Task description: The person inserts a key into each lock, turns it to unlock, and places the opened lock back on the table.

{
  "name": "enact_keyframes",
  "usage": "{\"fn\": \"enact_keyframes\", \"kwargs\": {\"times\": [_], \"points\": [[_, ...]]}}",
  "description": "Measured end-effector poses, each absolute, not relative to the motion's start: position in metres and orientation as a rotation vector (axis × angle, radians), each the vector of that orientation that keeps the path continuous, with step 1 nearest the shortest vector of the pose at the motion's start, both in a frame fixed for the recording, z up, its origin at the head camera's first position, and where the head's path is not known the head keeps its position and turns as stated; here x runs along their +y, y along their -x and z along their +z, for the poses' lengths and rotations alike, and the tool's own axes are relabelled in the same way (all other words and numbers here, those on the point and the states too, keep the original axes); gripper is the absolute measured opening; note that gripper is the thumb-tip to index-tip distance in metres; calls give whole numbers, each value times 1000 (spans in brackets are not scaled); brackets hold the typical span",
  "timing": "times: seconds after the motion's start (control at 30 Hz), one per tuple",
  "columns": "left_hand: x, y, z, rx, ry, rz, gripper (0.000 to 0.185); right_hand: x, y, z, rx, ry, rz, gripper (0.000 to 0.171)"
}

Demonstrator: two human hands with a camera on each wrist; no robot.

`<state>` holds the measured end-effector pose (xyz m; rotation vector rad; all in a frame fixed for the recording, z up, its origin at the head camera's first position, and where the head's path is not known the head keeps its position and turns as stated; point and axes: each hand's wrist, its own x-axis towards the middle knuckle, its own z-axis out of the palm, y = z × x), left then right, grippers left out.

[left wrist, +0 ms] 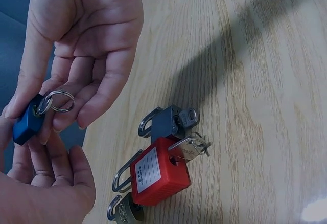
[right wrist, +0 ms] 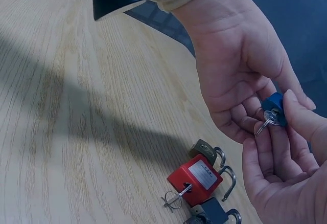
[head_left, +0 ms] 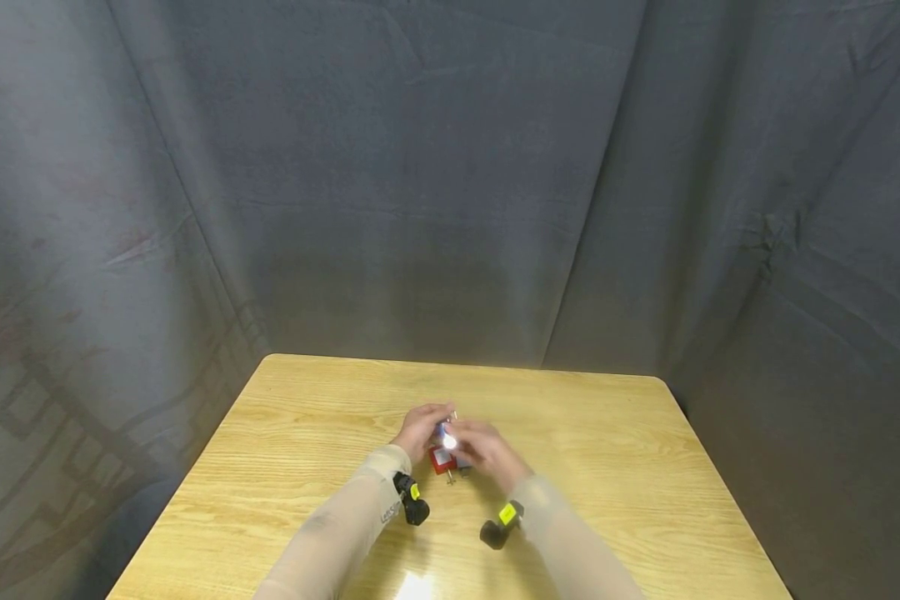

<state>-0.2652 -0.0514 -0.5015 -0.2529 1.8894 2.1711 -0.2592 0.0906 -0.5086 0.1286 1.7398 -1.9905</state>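
Note:
Both hands meet around a small blue padlock, a key on a ring at its keyhole. My left hand holds it from one side, thumb and fingertips close about the body. From the other side my right hand pinches it, thumb lying against it in the right wrist view. Fingers hide its shackle. Below the hands, a red padlock with a white label lies on the table, key in its keyhole and shackle swung out. A dark grey padlock with a key and a brass-coloured padlock lie on either side of it.
A light wood table lies under the arms, with grey curtains behind and at both sides. Each forearm wears a black wrist camera. Bright glare shows at the table's near edge.

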Motion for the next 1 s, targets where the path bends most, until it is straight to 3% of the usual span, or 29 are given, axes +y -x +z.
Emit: {"fn": "enact_keyframes", "kwargs": {"times": [0.6,1.0], "points": [[-54,272,-506,1871,220,2158,48,96,260,-508,1719,-142,-2034,45],[-100,274,-515,2013,307,1946,38,103,261,-508,1754,-268,-2020,45]]}}
